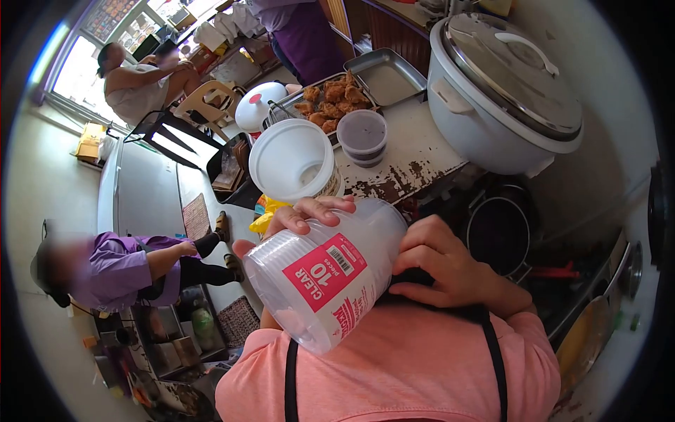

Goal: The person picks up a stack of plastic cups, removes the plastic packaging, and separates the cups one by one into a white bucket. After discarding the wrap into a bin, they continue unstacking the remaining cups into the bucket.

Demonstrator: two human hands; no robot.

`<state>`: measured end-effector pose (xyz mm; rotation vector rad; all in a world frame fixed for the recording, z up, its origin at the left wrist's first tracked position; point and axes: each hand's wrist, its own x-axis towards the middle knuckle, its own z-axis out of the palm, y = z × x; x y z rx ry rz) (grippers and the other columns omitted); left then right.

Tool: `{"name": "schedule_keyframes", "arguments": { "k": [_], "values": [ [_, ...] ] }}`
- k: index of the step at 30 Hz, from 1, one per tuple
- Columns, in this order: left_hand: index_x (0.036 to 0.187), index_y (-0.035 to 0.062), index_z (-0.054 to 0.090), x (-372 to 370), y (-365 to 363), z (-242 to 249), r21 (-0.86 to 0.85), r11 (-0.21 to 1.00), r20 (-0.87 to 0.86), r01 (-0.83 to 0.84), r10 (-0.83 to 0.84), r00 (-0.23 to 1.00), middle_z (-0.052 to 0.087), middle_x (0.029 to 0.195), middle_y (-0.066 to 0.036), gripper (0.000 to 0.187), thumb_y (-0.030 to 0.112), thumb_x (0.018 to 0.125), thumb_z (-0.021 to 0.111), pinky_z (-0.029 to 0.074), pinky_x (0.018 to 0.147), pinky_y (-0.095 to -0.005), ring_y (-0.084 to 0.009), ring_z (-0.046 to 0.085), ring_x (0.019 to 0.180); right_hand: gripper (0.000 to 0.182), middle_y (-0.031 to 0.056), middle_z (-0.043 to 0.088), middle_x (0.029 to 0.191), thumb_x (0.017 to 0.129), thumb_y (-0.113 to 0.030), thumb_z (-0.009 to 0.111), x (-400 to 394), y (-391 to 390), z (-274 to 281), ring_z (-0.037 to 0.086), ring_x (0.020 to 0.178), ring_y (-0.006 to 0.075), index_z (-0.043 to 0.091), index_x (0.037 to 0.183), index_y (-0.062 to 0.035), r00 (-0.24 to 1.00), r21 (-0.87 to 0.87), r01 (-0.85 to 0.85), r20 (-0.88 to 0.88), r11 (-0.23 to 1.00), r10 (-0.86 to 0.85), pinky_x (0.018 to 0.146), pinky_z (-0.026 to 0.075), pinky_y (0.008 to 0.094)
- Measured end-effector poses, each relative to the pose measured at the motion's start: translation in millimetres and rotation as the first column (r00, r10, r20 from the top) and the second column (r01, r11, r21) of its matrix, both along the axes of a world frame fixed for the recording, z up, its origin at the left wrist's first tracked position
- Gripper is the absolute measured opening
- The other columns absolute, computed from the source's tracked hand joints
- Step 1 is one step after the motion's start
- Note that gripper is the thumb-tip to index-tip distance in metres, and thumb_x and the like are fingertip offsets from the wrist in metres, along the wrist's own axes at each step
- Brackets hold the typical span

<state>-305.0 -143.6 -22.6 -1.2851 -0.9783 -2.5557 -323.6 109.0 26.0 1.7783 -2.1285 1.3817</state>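
A wrapped stack of clear plastic tubs point(383, 243), with a pink label reading "CLEAR 10 pieces", is held tilted in front of my chest. My left hand point(309, 214) wraps over its upper side, fingertips showing. At the right-hand end of the pack, my right hand point(439, 264) has curled fingers pressed against the plastic; exactly what they pinch is hard to make out. Just beyond my left hand stands a white round tub point(261, 165). Beside that are stacked small lidded cups point(362, 133) with dark contents.
Fried chicken point(330, 102) fills a metal tray, with tongs at its edge. Behind lies another metal tray point(422, 90). A large rice cooker point(478, 119) stands at the right of the worn counter point(415, 151). A dark pan point(498, 228) sits lower right. Several people are nearby, one in purple point(126, 267).
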Motion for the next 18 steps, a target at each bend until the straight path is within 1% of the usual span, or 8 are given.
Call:
{"name": "schedule_keyframes", "arguments": {
  "k": [3,6,9,12,15,18],
  "values": [
    [0.121,0.0128,0.058,-0.8,5.7,3.6,0.033,0.999,-0.01,-0.009,0.01,1.0,0.055,0.119,-0.02,0.085,0.081,0.081,0.029,0.016,0.114,-0.0617,-0.0459,0.036,0.129,0.049,0.0121,0.054,0.11,0.072,-0.018,0.079,2.1,-7.7,4.7,0.052,0.101,0.0295,0.054,0.112,-0.0042,0.993,-0.144,0.12,0.007,0.982,-0.12,0.087,0.044,0.0381],
    [0.108,0.01,0.064,4.9,14.3,1.5,0.145,0.984,0.1,-0.102,0.088,0.991,0.061,0.109,-0.02,0.08,0.078,0.084,0.03,0.025,0.109,-0.0609,-0.0463,0.047,0.119,0.049,0.013,0.053,0.109,0.073,-0.018,0.079,0.2,-8.0,6.3,0.053,0.1,0.029,0.054,0.113,-0.004,0.995,-0.095,0.104,0.016,0.99,-0.103,0.087,0.044,0.0374],
    [0.107,0.0098,0.064,5.3,14.6,2.0,0.153,0.984,0.147,-0.086,0.063,0.987,0.062,0.109,-0.02,0.08,0.078,0.084,0.031,0.026,0.109,-0.0617,-0.0467,0.047,0.119,0.049,0.0126,0.053,0.107,0.072,-0.018,0.079,-1.9,-6.5,-0.2,0.054,0.098,0.0283,0.055,0.112,-0.0043,0.988,-0.068,0.05,0.148,0.996,-0.039,0.087,0.044,0.0366],
    [0.106,0.0098,0.064,4.7,13.8,1.2,0.128,0.989,0.16,-0.078,0.057,0.986,0.062,0.108,-0.02,0.079,0.078,0.084,0.03,0.024,0.109,-0.0619,-0.047,0.048,0.118,0.044,0.0113,0.054,0.104,0.072,-0.018,0.079,-3.4,-6.9,-3.5,0.054,0.094,0.0274,0.056,0.107,-0.0052,0.98,-0.081,0.028,0.199,0.996,-0.011,0.084,0.044,0.0359],
    [0.106,0.0094,0.064,1.9,16.5,3.3,0.113,0.991,0.141,-0.067,0.051,0.989,0.062,0.107,-0.02,0.08,0.078,0.085,0.029,0.025,0.108,-0.0615,-0.0468,0.049,0.117,0.038,0.0087,0.053,0.1,0.072,-0.019,0.078,-6.9,-7.3,-4.1,0.052,0.091,0.026,0.057,0.101,-0.0076,0.988,-0.088,0.018,0.153,0.996,-0.005,0.081,0.043,0.035],
    [0.106,0.0091,0.065,2.0,16.1,5.9,0.074,0.995,0.17,-0.063,0.05,0.984,0.062,0.106,-0.02,0.081,0.078,0.085,0.027,0.026,0.107,-0.061,-0.0466,0.049,0.116,0.033,0.007,0.053,0.099,0.073,-0.021,0.078,-11.6,-7.4,-4.2,0.049,0.09,0.0251,0.057,0.096,-0.0097,0.995,-0.063,-0.012,0.096,0.998,0.018,0.079,0.041,0.034]
  ]
}}
